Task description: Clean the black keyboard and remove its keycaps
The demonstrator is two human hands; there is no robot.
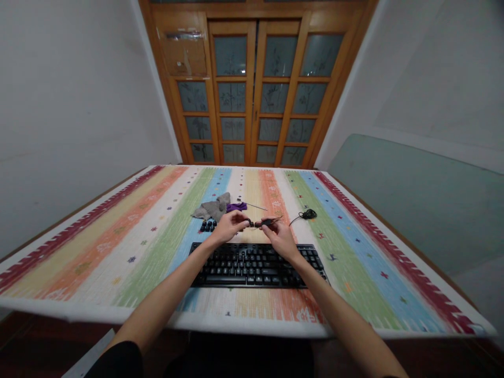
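Note:
My left hand (230, 226) is closed, pinching a small black keycap (251, 223) between thumb and fingertips. Facing it, my right hand (282, 237) grips a slim dark tool (266, 222) with a reddish part and thin wire-like ends; its exact kind is too small to make out. The tool's tip is close to the keycap, and whether they touch I cannot tell. Both hands are above the back edge of a black keyboard (244, 265), which lies flat with its right part crossed by my right forearm. Several loose black keycaps (208, 226) sit left of my left hand.
Beyond the hands lie a crumpled grey cloth (213, 207), a purple cloth (236, 207) and a thin dark rod (256, 206). The keyboard's coiled black cable (308, 214) rests to the right. A striped tablecloth (157, 247) covers the table; wooden glazed doors (254, 94) stand behind it.

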